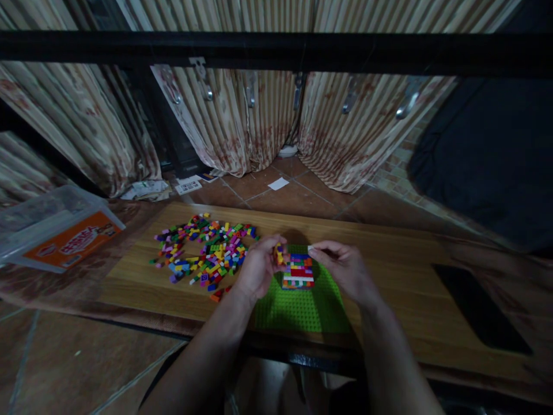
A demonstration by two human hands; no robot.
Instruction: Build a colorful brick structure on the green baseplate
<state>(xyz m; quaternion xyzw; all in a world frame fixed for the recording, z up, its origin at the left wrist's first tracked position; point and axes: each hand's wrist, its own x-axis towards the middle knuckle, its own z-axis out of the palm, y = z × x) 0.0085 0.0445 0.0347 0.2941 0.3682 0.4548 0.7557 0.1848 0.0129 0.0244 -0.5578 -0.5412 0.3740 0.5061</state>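
Observation:
A green studded baseplate (pixel 302 311) lies on the wooden board in front of me. On its upper part stands a block of toy bricks (pixel 299 270) in many colours, built in rows. My left hand (pixel 261 262) is at the left edge of this build, its fingers closed around a few small bricks (pixel 279 253), yellow and orange among them. To the right of the build, my right hand (pixel 343 266) pinches a small white brick (pixel 310 249) between thumb and fingertips, above the baseplate.
Loose coloured bricks (pixel 216 248) are spread over the board left of my hands. A clear plastic box (pixel 60 227) with an orange label stands at far left. A dark flat slab (pixel 481 305) lies at the right. Striped curtains (pixel 242 127) hang behind the board (pixel 397 253).

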